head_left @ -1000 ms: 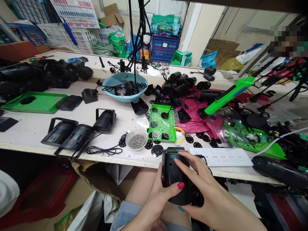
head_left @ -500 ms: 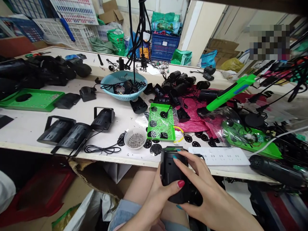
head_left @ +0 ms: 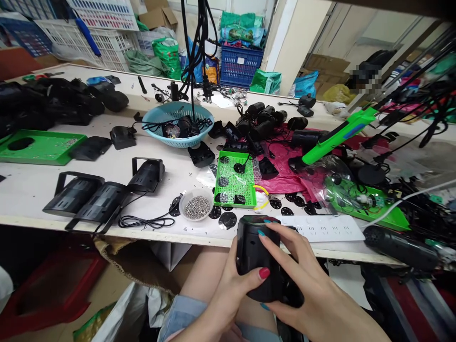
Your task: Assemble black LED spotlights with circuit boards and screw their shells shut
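Both my hands grip one black lamp housing (head_left: pixel 253 254) just below the table's front edge, over my lap. My left hand (head_left: pixel 228 289) wraps it from the left and below, its thumb pressed on the lower front. My right hand (head_left: pixel 302 285) covers the right side, fingers curled over the top. On the table just beyond lie a small white bowl of metal screws (head_left: pixel 194 206), a green mesh tray (head_left: pixel 234 183) with black discs, and loose black discs (head_left: pixel 227 219).
Three finished black lamps with brackets (head_left: pixel 103 194) lie at the front left. A blue basket (head_left: pixel 178 124) holds cables and parts. A white power strip (head_left: pixel 322 228), a green electric screwdriver (head_left: pixel 333 138), a green tray (head_left: pixel 39 148) and piled black housings (head_left: pixel 53 102) surround the workspace.
My hands and the housing keep the same grip; the view has shifted slightly right and down, so table objects appear a little further left.
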`<state>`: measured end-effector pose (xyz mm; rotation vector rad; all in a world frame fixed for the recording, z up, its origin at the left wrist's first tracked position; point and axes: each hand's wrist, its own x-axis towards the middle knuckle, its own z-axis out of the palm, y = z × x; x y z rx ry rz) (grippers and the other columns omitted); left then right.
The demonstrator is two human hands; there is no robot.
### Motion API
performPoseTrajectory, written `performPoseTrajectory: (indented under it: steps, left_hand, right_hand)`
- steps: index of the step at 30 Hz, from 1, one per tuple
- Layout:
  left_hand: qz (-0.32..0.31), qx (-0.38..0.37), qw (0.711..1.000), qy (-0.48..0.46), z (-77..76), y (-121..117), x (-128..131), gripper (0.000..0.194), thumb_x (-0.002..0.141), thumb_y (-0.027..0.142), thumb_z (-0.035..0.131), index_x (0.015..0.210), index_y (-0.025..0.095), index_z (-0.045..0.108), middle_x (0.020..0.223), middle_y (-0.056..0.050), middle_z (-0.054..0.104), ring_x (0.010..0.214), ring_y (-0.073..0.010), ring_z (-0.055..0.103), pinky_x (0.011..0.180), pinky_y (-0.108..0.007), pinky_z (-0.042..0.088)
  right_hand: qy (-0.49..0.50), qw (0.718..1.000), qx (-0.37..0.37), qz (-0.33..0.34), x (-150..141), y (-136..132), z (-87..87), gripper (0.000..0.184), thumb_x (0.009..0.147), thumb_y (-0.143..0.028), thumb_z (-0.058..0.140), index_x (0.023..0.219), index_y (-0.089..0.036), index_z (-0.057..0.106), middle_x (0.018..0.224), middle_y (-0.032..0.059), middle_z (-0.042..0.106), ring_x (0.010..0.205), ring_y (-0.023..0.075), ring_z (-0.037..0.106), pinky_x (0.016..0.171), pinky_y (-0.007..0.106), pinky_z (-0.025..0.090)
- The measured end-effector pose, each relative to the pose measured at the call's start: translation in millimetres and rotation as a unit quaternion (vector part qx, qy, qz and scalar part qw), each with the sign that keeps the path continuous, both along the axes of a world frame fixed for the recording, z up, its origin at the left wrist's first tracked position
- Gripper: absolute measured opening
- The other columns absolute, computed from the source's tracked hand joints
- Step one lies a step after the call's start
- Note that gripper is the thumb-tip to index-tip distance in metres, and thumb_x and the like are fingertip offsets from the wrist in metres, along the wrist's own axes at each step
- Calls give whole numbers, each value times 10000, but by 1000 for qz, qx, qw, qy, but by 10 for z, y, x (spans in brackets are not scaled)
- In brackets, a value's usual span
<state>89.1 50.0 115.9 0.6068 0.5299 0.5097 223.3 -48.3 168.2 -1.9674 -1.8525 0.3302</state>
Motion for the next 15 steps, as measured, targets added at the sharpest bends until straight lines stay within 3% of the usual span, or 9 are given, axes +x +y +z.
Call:
performPoseTrajectory:
  steps: [4, 15]
  left_hand:
    - [-1, -2, 1000, -16, -21, 27, -4, 767, 684, 404, 863, 1376, 226, 585, 1329, -129, 670, 1296, -366, 558, 1124, -504, 390]
    - [-28, 4, 1000, 10, 41, 4, -7, 727, 711, 349, 846, 1375, 214, 586, 1359, -138, 649, 1300, -369, 554, 1124, -519, 386]
  right_hand:
    - [1, 1000, -3, -29, 16, -49, 34, 950, 765, -129, 653, 1570, -361, 207, 1579, 111, 284, 1448, 344, 386, 1090, 470, 514]
    - [-4, 1000, -28, -5, 19, -25, -11, 898, 778, -151, 650, 1565, -315, 251, 1600, 115, 288, 1486, 332, 330, 1098, 478, 507]
